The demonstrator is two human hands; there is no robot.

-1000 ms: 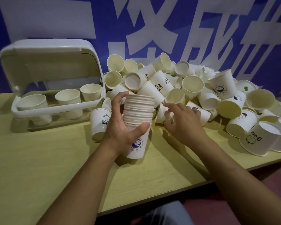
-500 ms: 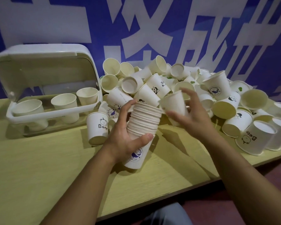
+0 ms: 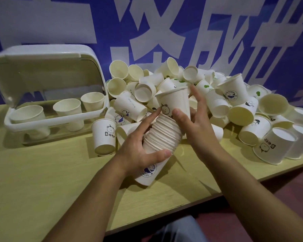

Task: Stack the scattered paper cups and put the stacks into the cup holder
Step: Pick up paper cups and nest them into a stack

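Head view: the stack (image 3: 160,137) of nested paper cups tilts above the table (image 3: 42,180), gripped around its middle by the left hand (image 3: 138,151). A bear-printed cup (image 3: 173,103) sits part-way into its top, pinched between the right hand's (image 3: 198,126) thumb and spread fingers. To seat it well, I would line up the rims and press straight along the tilt. The cup holder (image 3: 47,95) stands open to the left, well apart.

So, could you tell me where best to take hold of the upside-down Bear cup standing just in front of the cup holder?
Probably by its side wall. The Bear cup stands rim-down with its narrower base up, so thumb and fingers can pinch across it from above. Come from the near, open table side: the cup holder sits behind and loose cups crowd its right.
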